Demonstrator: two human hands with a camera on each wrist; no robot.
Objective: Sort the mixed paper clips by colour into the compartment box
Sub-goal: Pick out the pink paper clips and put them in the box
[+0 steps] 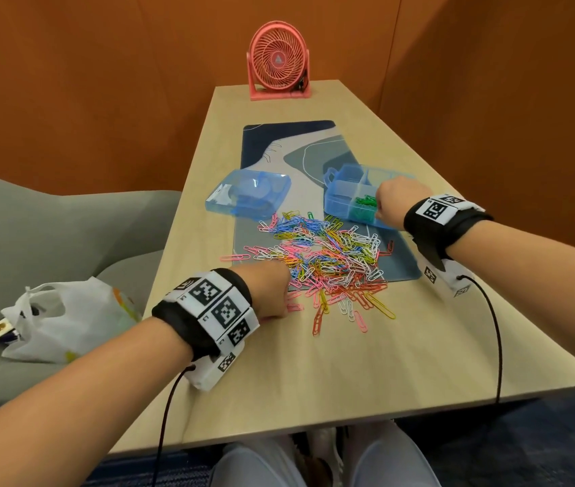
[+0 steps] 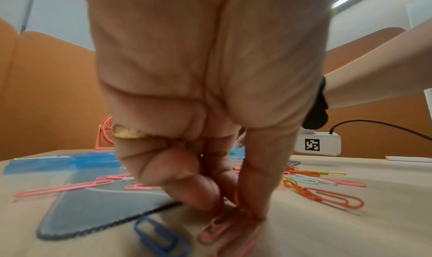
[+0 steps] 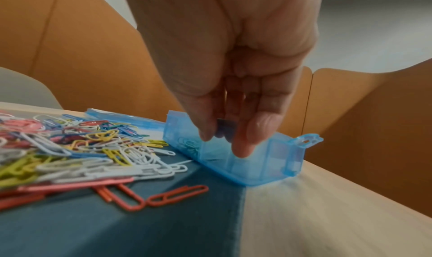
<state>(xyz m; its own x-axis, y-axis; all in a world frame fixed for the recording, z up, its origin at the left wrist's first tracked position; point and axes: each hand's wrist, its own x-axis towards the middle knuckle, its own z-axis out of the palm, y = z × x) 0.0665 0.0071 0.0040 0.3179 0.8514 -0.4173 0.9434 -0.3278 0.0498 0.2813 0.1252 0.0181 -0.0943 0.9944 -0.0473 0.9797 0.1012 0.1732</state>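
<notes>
A heap of mixed coloured paper clips (image 1: 328, 261) lies on the desk mat and spills onto the table. My left hand (image 1: 272, 293) is at the heap's near-left edge. In the left wrist view its thumb and fingers (image 2: 233, 208) pinch pink paper clips (image 2: 217, 229) against the table, with a blue clip (image 2: 158, 237) beside them. The blue see-through compartment box (image 1: 340, 191) stands at the right, with green clips (image 1: 365, 205) in a near compartment. My right hand (image 1: 394, 203) hovers over that side of the box (image 3: 275, 161), fingers (image 3: 245, 142) hanging down relaxed and apart, nothing plainly held.
The box's blue lid (image 1: 249, 195) lies on the patterned desk mat (image 1: 296, 145) to the left of the box. A pink desk fan (image 1: 279, 61) stands at the table's far end. A grey chair (image 1: 33, 223) holding a white plastic bag (image 1: 68, 318) is on my left.
</notes>
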